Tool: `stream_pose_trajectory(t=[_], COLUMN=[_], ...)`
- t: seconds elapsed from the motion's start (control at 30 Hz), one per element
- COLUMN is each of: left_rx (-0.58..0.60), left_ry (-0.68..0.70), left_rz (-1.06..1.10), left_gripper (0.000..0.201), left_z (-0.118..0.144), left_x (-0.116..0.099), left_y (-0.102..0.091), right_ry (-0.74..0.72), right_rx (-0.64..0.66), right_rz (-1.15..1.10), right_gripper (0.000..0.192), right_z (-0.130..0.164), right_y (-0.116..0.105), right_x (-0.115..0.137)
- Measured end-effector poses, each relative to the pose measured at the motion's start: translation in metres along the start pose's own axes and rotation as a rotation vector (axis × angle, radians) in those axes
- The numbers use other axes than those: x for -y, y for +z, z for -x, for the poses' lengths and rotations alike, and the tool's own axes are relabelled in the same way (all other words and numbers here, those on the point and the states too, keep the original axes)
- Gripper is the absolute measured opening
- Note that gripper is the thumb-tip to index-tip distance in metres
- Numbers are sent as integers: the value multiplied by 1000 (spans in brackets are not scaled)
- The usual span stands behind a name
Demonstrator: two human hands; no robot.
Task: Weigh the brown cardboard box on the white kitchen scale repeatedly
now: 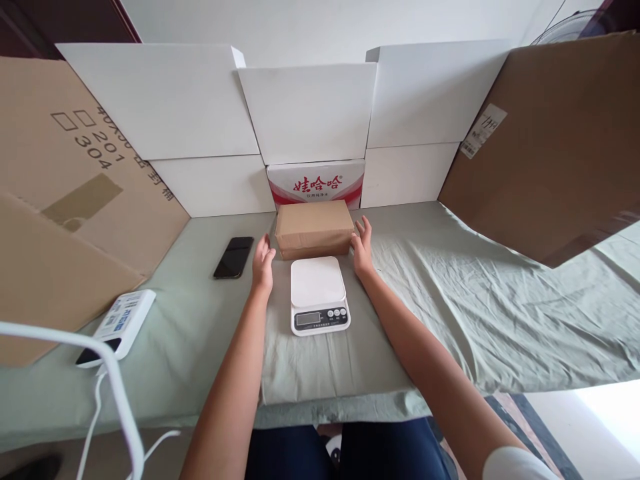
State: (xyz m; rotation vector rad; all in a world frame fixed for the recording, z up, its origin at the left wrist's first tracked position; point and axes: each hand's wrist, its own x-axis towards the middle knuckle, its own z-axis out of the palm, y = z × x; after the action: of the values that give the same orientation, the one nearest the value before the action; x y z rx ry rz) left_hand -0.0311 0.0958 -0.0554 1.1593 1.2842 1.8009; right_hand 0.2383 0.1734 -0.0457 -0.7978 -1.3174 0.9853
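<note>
A closed brown cardboard box (315, 230) lies on the cloth behind a white kitchen scale (318, 283). The scale's platform is bare, and its dark display and several round buttons face me. My left hand (263, 264) is open just off the box's left end, palm turned inward, with a small gap between. At the opposite end, my right hand (363, 247) has its fingers apart; its thumb side is close to the box's front right edge, and I cannot tell whether it touches. Neither hand grips anything.
A black phone (234, 257) lies left of my left hand. Farther left are a white power-bank-like device (120, 327) and a white cable (117, 387). White boxes (307, 113) and a red-and-white carton (317, 183) line the back. Large cardboard boxes flank the green cloth (430, 267).
</note>
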Motion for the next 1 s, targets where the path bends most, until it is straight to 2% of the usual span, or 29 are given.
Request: stream_pose_trajectory(t=[0.17,0.33,0.57,1.0], left_rx=[-26,-33,-37,36], left_ry=[11,-4,-13,14], left_rz=[-16,-12,7,31], left_gripper=[68,69,68,71], left_z=[-2,-2,-2,-3], left_x=[1,2,2,3], left_y=[-5,-3,1,2], right_ry=[5,7,38,76], right_rx=[19,24,43,45], right_rz=[29,21,26,25], right_gripper=[73,67,68,67], right_z=[-1,-1,-2,-5], right_y=[-3,-1,0,3], right_x=[-5,-2,1,-3])
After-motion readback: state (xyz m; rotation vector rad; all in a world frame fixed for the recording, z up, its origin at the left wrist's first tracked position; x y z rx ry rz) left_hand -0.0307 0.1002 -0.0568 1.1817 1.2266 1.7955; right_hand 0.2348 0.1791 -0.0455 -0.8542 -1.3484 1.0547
